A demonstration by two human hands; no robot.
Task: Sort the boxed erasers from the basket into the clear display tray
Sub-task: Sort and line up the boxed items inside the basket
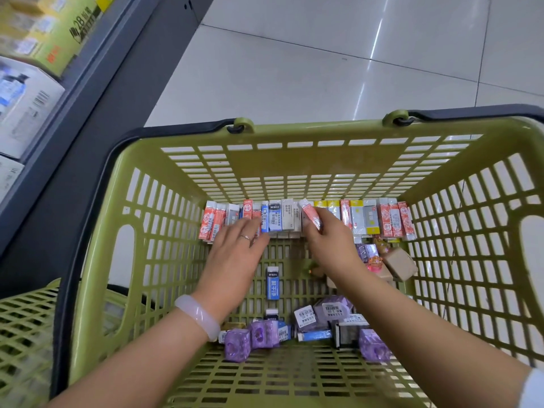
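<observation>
Two hands in basket: right hand pinches red boxed eraser; left hand flat, fingers straight, steadying eraser row. Risk: row may topple on insertion.

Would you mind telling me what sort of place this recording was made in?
Most likely a shop aisle. A green shopping basket stands on a glossy tiled floor, beside a shelf of boxed goods, and the small boxed erasers in the basket carry barcode labels.
</observation>
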